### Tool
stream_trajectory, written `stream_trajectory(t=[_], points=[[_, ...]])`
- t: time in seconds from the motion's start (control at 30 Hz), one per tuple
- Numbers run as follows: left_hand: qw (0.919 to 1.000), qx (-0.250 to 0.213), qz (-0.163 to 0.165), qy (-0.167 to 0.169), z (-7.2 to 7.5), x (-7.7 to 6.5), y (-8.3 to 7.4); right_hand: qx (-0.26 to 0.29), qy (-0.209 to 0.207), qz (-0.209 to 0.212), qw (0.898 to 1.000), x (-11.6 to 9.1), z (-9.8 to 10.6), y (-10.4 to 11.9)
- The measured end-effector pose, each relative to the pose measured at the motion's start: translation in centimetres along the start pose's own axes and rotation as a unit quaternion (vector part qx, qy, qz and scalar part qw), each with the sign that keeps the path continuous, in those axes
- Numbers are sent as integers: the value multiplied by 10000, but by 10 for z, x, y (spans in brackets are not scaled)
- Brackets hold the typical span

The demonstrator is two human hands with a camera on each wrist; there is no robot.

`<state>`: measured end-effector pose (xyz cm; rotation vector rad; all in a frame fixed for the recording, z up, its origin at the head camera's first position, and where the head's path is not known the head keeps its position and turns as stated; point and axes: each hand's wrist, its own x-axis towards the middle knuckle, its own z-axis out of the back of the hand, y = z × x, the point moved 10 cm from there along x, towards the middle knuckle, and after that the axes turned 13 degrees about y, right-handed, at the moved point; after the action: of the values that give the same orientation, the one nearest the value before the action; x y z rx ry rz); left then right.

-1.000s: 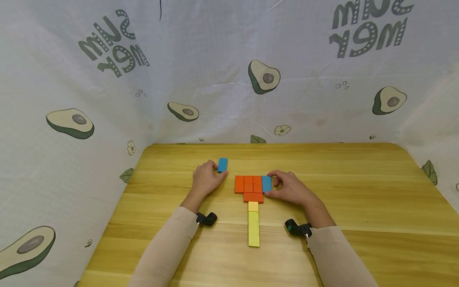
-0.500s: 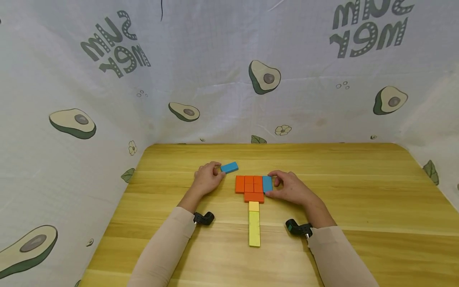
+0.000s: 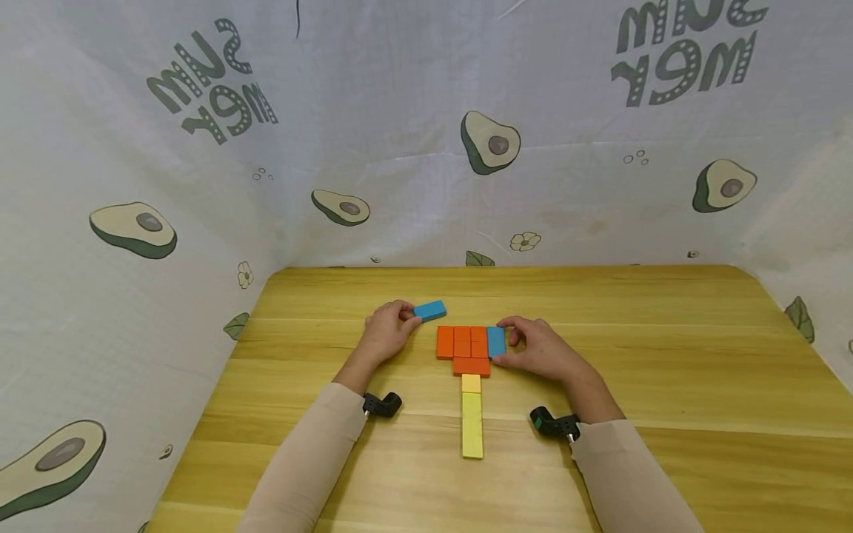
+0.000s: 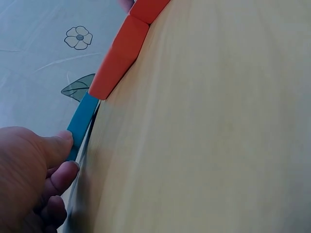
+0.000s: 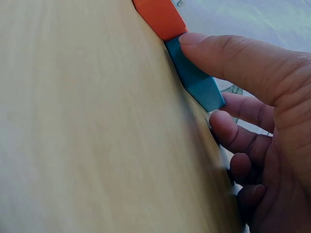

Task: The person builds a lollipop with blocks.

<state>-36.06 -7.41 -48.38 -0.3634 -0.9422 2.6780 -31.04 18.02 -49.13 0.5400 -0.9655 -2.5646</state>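
My left hand [image 3: 386,332] pinches one end of a blue rectangular block [image 3: 429,311] between thumb and fingers. This block lies crosswise, behind and left of the orange blocks [image 3: 445,343], apart from them in the head view. A second blue block [image 3: 496,342] stands against the right side of the orange group. Around its near and far ends, my right hand [image 3: 543,352] has its thumb and index finger, the thumb [image 5: 194,41] pressing close to the orange neighbour in the right wrist view. Whether the left block touches the table cannot be told.
Below the orange group, a small light-orange square block [image 3: 471,383] and a long yellow block [image 3: 472,426] run toward me in a line. The wooden table [image 3: 640,311] ends at a hanging cloth [image 3: 400,148] with avocado prints.
The left hand's blue block has turned from lengthwise to crosswise and shifted right, with the hand moving slightly. My right hand and its blue block stay in place.
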Motion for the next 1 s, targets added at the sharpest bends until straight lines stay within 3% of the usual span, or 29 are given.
stream_trajectory(t=[0.63, 1.0], points=[[9978, -380, -350, 409, -15, 10, -26, 14, -20, -119, 9999, -1, 0, -2], [9972, -178, -386, 620, -25, 19, -47, 38, 28, -151, 9999, -1, 1, -1]])
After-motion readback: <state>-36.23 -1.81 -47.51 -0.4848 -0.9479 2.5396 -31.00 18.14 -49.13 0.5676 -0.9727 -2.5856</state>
